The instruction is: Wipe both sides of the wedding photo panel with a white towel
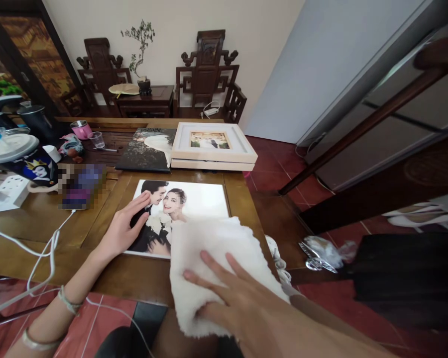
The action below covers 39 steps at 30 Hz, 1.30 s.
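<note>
A glossy photo panel (205, 201) of a couple lies on the wooden table near its right end. My left hand (125, 226) rests on the panel's left side, fingers stretched out and thumb apart, nothing in its grasp. A thick white cloth (212, 238) covers the panel's lower right part and reaches past the table's front edge. On top of this cloth is my right hand (231, 293), its fingers spread and pressing into the fabric. The panel's lower right corner is hidden under the cloth.
Behind the panel lie a dark photo board (144, 149) and a pale framed picture (214, 144). Leftward are a pixelated phone-like object (82, 186) with a white cable (54, 241), a lidded cup (37, 164), a pink mug (81, 130) and a small glass (97, 140).
</note>
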Tool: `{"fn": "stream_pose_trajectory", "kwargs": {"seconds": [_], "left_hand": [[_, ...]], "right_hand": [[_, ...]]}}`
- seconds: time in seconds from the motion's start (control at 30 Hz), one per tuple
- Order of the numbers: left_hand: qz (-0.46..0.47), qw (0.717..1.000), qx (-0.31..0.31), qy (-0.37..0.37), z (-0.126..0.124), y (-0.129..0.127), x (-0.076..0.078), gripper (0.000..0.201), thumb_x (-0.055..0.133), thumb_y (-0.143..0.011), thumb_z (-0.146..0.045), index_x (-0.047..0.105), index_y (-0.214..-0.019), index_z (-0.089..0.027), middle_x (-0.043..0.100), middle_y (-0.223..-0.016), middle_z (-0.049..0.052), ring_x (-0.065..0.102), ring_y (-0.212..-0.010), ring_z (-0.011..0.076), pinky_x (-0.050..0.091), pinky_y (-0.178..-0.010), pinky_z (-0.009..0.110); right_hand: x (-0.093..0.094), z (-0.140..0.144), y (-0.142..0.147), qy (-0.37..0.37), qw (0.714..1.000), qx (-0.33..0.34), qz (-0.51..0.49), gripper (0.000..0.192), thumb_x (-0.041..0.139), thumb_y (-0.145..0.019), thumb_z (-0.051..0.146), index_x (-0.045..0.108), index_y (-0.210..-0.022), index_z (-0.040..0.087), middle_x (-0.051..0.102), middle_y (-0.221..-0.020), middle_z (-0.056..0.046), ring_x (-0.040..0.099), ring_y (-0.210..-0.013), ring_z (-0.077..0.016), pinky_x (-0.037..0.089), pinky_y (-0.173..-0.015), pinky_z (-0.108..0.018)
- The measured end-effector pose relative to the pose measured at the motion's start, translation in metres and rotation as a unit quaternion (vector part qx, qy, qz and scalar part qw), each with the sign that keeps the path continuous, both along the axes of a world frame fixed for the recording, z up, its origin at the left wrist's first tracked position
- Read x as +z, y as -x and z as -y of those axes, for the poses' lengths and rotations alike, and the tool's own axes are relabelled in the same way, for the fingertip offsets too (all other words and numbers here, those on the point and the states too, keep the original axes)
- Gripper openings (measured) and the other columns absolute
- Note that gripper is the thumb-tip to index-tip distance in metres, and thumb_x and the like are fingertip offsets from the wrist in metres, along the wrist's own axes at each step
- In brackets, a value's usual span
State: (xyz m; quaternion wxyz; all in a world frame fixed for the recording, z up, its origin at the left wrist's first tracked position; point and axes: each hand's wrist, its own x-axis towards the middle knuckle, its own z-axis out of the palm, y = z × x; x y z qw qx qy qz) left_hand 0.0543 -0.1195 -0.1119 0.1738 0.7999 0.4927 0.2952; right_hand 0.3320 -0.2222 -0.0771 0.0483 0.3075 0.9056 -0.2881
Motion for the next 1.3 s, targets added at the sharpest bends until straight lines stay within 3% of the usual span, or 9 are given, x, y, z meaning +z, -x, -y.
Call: {"fn": "stream_pose_trajectory", "kwargs": {"seconds": [0.2,0.43,0.53,0.67,0.8,0.9,1.03,1.17,1.3], "left_hand": [[-0.01,1.0,-0.008,-0.001,0.001,-0.001,0.002,0.045,0.045,-0.096,-0.039,0.055,-0.134,-0.017,0.048,-0.145,0.009,0.04,-0.138,0.0245,0.029,-0.117,0.045],[0.003,1.0,-0.009,0.003,0.001,0.001,0.002,0.043,0.047,-0.095,-0.036,0.055,-0.133,-0.017,0.048,-0.145,0.008,0.041,-0.137,0.0221,0.029,-0.117,0.042],[0.008,1.0,-0.005,0.004,0.002,0.002,0.001,0.042,0.048,-0.095,-0.036,0.056,-0.132,-0.018,0.049,-0.145,0.008,0.042,-0.137,0.0222,0.03,-0.117,0.042],[0.009,1.0,-0.001,0.001,0.001,0.0,0.001,0.042,0.048,-0.095,-0.036,0.057,-0.131,-0.018,0.049,-0.145,0.008,0.042,-0.136,0.0223,0.031,-0.116,0.041],[0.006,1.0,0.002,0.004,0.0,0.0,0.001,0.042,0.047,-0.095,-0.038,0.057,-0.131,-0.018,0.049,-0.145,0.008,0.042,-0.136,0.0232,0.031,-0.116,0.042],[0.005,1.0,-0.002,0.006,0.001,0.001,0.001,0.043,0.046,-0.095,-0.038,0.056,-0.132,-0.019,0.048,-0.145,0.008,0.041,-0.137,0.0236,0.03,-0.116,0.044],[0.005,1.0,-0.006,0.002,0.002,0.002,0.001,0.043,0.046,-0.095,-0.036,0.055,-0.133,-0.018,0.048,-0.145,0.008,0.041,-0.137,0.0229,0.03,-0.116,0.043],[0.005,1.0,-0.006,0.002,0.003,0.001,0.002,0.043,0.047,-0.095,-0.036,0.056,-0.132,-0.016,0.048,-0.145,0.009,0.042,-0.137,0.0227,0.03,-0.116,0.044],[0.008,1.0,-0.012,0.003,0.003,0.001,0.004,0.042,0.047,-0.095,-0.036,0.056,-0.131,-0.017,0.047,-0.146,0.009,0.041,-0.137,0.0229,0.031,-0.116,0.045]], "right_hand": [[0.022,-0.058,-0.011,-0.047,0.997,-0.046,-0.031,0.071,0.04,-0.062,-0.006,0.061,-0.122,0.026,0.043,-0.149,-0.001,0.015,-0.145,-0.0269,0.016,-0.116,-0.058],[0.01,-0.141,-0.026,-0.119,0.988,-0.098,0.003,0.073,0.034,-0.066,-0.01,0.049,-0.134,0.012,0.049,-0.142,-0.014,0.01,-0.145,-0.0297,0.016,-0.115,-0.06],[0.007,-0.133,-0.025,-0.127,0.983,-0.131,0.015,0.073,0.034,-0.067,-0.012,0.048,-0.135,0.011,0.04,-0.149,-0.017,0.002,-0.144,-0.0329,0.015,-0.113,-0.063],[-0.002,-0.075,-0.022,-0.114,0.983,-0.145,0.001,0.071,0.038,-0.067,-0.01,0.055,-0.129,0.02,0.028,-0.156,-0.007,-0.002,-0.144,-0.0351,0.014,-0.111,-0.068],[-0.014,-0.014,-0.016,-0.107,0.986,-0.11,-0.066,0.058,0.038,-0.072,-0.007,0.066,-0.109,0.028,0.034,-0.154,0.005,0.004,-0.146,-0.031,0.011,-0.112,-0.069],[-0.009,0.003,-0.013,-0.078,0.991,-0.062,-0.087,0.051,0.042,-0.076,-0.002,0.068,-0.105,0.031,0.042,-0.148,0.007,0.011,-0.145,-0.0312,0.01,-0.113,-0.067],[0.014,-0.023,-0.013,-0.034,0.997,0.011,-0.072,0.069,0.041,-0.062,-0.007,0.062,-0.119,0.026,0.04,-0.151,0.002,0.015,-0.145,-0.0251,0.012,-0.117,-0.058],[0.02,-0.077,-0.014,-0.062,0.997,-0.025,-0.047,0.07,0.04,-0.064,-0.005,0.057,-0.126,0.022,0.046,-0.147,-0.006,0.011,-0.145,-0.0222,0.009,-0.118,-0.054],[0.013,-0.125,-0.009,-0.125,0.99,-0.059,-0.018,0.067,0.041,-0.07,-0.003,0.05,-0.133,0.017,0.05,-0.142,-0.013,0.008,-0.146,-0.0277,0.01,-0.114,-0.063]]}}
